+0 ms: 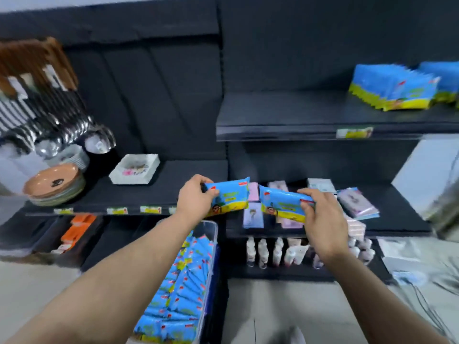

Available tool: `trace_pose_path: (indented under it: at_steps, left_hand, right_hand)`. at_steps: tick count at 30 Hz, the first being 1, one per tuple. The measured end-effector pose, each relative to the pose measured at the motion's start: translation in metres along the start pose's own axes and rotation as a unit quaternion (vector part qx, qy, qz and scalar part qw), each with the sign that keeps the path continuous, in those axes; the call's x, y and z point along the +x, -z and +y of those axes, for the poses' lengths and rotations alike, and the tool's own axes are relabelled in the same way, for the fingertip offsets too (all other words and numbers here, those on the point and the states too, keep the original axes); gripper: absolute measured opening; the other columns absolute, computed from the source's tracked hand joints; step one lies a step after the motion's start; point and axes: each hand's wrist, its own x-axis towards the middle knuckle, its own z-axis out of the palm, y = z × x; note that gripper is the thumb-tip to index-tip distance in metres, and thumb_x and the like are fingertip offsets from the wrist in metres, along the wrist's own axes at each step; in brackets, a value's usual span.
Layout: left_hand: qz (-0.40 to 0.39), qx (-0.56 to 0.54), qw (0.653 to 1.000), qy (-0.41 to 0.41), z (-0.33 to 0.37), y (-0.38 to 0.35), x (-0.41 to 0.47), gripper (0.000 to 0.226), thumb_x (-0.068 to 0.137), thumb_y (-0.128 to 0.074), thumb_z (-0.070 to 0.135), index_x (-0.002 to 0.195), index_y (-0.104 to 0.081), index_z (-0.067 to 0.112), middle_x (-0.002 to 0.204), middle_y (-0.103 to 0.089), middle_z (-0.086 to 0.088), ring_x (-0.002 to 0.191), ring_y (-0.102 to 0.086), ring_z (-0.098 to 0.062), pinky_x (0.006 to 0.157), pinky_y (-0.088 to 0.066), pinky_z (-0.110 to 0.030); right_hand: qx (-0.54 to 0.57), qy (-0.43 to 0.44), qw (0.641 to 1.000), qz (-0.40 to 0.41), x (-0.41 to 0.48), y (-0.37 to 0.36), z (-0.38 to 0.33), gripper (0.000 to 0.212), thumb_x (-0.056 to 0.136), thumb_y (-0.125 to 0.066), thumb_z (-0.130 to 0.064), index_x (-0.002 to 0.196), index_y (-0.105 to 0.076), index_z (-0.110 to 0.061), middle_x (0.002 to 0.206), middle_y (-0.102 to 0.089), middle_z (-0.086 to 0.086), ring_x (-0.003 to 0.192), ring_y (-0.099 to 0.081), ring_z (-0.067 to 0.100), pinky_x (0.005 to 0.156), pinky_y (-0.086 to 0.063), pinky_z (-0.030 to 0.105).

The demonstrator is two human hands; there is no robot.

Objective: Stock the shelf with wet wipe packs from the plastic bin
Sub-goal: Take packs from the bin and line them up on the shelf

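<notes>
left hand [196,197] grips one wet wipe pack [229,198] | right hand [323,219] grips another pack [283,203], mid-frame | plastic bin [213,229] below, nearly full | advice: stand both upright beside shelved packs [395,89], upper right shelf [285,125]

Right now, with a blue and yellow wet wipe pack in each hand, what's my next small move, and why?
Probably lift left pack and right pack to the upper black shelf: left hand and right hand grip them, and matching packs stand there.
</notes>
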Motion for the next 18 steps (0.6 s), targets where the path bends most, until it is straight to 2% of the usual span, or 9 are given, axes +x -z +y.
trace_pose_path:
  at_steps: [3, 9, 18]
  left_hand:
    - [-0.013, -0.006, 0.999, -0.043, 0.053, -0.024, 0.002, 0.015, 0.082, -0.071, 0.024, 0.090, -0.058, 0.023, 0.091, -0.061, 0.001, 0.087, -0.059, -0.019, 0.075, -0.050, -0.033]
    - [-0.031, -0.075, 0.991, -0.109, 0.148, -0.078, 0.012, 0.015, 0.080, -0.073, 0.029, 0.089, -0.061, 0.027, 0.094, -0.067, 0.002, 0.087, -0.064, -0.018, 0.078, -0.055, -0.041]
    - [-0.040, -0.178, 0.978, -0.100, 0.252, -0.176, 0.030, 0.010, 0.086, -0.068, 0.022, 0.089, -0.059, 0.023, 0.101, -0.067, -0.003, 0.091, -0.066, -0.017, 0.077, -0.058, -0.042]
  right_hand:
    - [0.007, -0.027, 0.998, 0.052, 0.012, 0.039, 0.016, 0.025, 0.092, -0.055, -0.014, 0.113, -0.060, -0.026, 0.105, -0.056, 0.002, 0.099, -0.051, 0.023, 0.077, -0.036, 0.031]
    - [0.002, -0.066, 0.991, 0.115, 0.045, 0.103, 0.063, 0.022, 0.094, -0.053, -0.016, 0.109, -0.058, -0.030, 0.097, -0.046, -0.007, 0.098, -0.051, 0.022, 0.074, -0.040, 0.031]
    - [0.013, -0.047, 0.989, 0.137, 0.118, 0.173, 0.145, 0.021, 0.092, -0.055, -0.016, 0.108, -0.059, -0.030, 0.093, -0.048, -0.008, 0.093, -0.052, 0.019, 0.074, -0.042, 0.032]
